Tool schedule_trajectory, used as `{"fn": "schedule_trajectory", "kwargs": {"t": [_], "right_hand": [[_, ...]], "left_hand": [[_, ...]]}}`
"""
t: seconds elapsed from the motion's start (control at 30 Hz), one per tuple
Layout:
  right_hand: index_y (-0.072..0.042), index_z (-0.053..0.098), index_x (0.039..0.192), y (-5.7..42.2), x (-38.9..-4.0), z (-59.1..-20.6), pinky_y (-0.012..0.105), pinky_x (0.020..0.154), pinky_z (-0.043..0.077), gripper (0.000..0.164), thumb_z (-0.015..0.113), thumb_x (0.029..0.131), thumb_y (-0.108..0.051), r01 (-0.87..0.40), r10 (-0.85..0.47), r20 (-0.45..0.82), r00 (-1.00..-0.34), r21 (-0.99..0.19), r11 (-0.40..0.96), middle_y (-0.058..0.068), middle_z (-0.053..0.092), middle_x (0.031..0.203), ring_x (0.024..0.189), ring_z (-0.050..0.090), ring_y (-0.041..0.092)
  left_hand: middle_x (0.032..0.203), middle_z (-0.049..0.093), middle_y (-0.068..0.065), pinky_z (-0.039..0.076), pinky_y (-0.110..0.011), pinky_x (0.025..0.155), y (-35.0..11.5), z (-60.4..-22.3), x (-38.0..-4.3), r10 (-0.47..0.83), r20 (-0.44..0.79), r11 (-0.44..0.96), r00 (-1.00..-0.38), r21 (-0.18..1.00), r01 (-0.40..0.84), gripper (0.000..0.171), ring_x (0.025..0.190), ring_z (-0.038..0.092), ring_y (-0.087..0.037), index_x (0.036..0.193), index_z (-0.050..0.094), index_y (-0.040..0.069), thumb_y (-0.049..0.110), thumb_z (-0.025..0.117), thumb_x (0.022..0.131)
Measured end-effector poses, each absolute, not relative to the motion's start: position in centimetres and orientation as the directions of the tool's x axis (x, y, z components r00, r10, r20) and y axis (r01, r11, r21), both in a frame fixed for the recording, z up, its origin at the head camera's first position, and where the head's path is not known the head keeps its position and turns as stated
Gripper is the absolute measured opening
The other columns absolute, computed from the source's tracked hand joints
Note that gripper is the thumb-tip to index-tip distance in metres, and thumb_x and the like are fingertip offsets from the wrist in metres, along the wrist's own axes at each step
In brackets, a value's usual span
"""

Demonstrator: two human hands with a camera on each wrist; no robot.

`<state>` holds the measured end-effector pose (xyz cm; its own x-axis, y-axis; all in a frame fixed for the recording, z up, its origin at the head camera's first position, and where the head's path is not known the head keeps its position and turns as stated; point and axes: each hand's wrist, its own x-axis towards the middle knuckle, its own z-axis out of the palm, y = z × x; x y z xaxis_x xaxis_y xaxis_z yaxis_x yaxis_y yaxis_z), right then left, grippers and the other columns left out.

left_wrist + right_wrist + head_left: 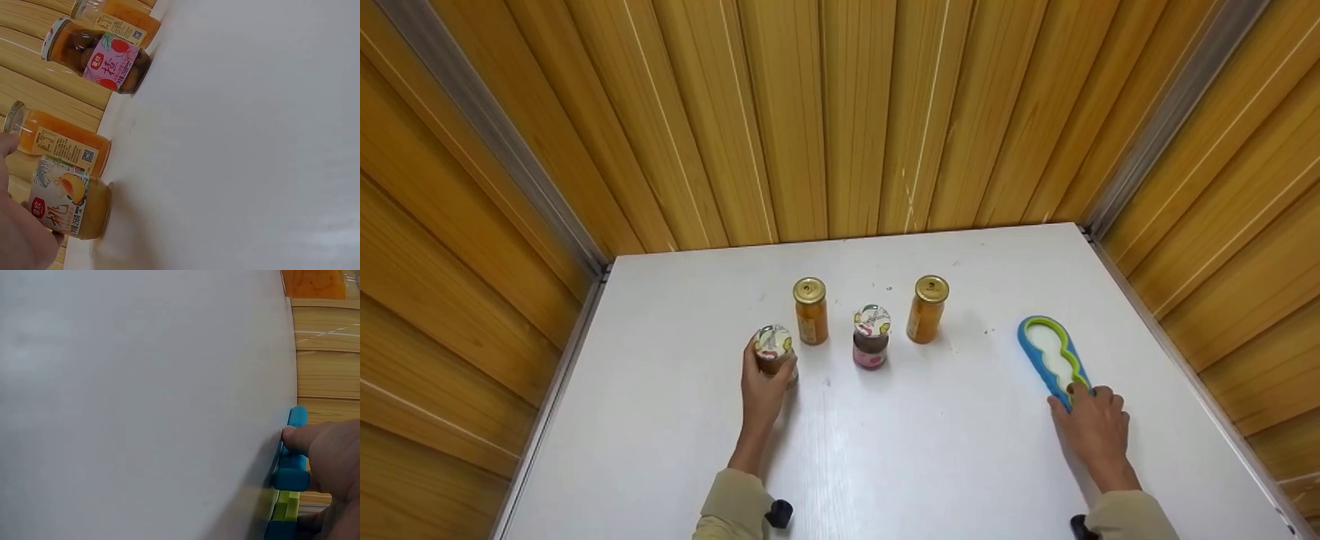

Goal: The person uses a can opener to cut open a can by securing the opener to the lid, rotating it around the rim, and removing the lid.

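At the left of the group of jars, my left hand [765,391] grips a glass jar [774,343] with a patterned white lid, thumb on one side and fingers on the other. Its label [61,197] shows a peach, and the jar stands upright on the table in the head view. On the right, my right hand [1096,429] holds the near end of a blue and green jar opener [1037,364] lying on the table. The thumb [298,437] presses along its blue edge. Part of the opener's near end is hidden under the fingers.
Beside the held jar stands a gold-lidded amber jar [813,322]. A dark fruit jar [871,351] with a pink label is in the middle, and another gold-lidded amber jar [926,319] stands behind it to the right. Wood-patterned walls [847,120] enclose the white table [930,450].
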<state>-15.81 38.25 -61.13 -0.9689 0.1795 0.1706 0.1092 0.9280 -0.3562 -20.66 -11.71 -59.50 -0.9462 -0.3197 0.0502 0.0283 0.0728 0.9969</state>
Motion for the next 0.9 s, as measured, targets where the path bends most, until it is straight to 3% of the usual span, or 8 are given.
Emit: {"fn": "schedule_trajectory", "kwargs": {"t": [0.27,0.67,0.9], "right_hand": [[0.013,0.066,0.113,37.6,-15.9,-61.2,0.061,0.062,0.044,0.036,0.075,0.090,-0.015,0.115,0.212,0.229,-0.950,-0.375,0.920,0.037,0.053,0.096,0.090,0.052,0.054],[0.018,0.061,0.118,36.6,-14.7,-60.3,0.069,0.080,0.039,0.040,0.066,0.095,-0.015,0.195,0.253,0.066,-0.965,-0.463,0.865,0.044,0.048,0.114,0.107,0.048,0.060],[0.017,0.056,0.128,36.3,-14.3,-59.2,0.067,0.087,0.040,0.052,0.064,0.099,-0.025,0.227,0.199,-0.112,-0.974,-0.538,0.812,0.041,0.048,0.120,0.111,0.051,0.054]], "left_hand": [[0.158,0.039,-0.020,0.026,-0.054,0.122,-11.6,-60.0,-20.8,-0.333,0.058,0.107,-0.941,0.994,0.024,0.075,0.149,0.033,-0.036,0.156,0.033,0.002,0.012,0.074,0.094],[0.156,0.043,-0.020,0.026,-0.054,0.122,-11.1,-59.9,-19.6,-0.265,0.067,0.145,-0.962,0.989,0.029,0.071,0.150,0.032,-0.037,0.153,0.038,0.002,0.014,0.076,0.095],[0.154,0.046,-0.019,0.027,-0.056,0.120,-10.3,-59.9,-18.3,-0.208,0.050,0.151,-0.977,0.988,0.018,0.070,0.148,0.035,-0.037,0.150,0.042,0.003,0.016,0.079,0.092]]}}
